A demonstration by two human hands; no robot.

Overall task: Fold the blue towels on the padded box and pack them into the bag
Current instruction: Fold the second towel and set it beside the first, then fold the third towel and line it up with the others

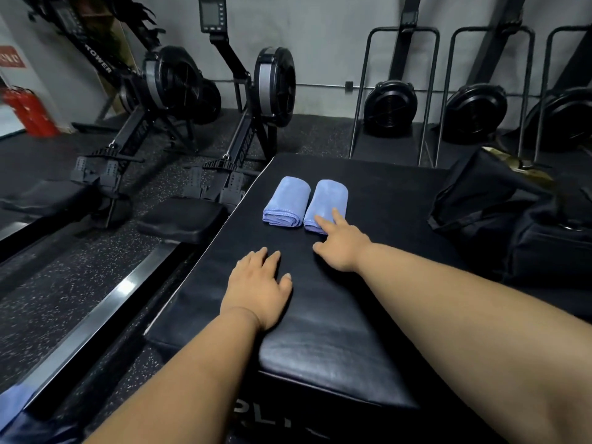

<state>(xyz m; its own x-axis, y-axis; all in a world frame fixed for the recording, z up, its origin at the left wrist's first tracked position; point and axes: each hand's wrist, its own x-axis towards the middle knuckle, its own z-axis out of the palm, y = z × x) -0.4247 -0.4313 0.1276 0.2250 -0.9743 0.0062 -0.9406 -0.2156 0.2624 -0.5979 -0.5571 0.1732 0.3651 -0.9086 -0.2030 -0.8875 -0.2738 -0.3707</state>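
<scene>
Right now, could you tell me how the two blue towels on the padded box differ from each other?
The left towel lies untouched, while the right towel has the fingertips of the right hand on its near end. The left towel's stitched, layered edges show plainly at its near end; the right towel's near end is partly hidden by the hand. The left towel sits closer to the edge of the padded box. Both are folded, blue, and lie side by side.
</scene>
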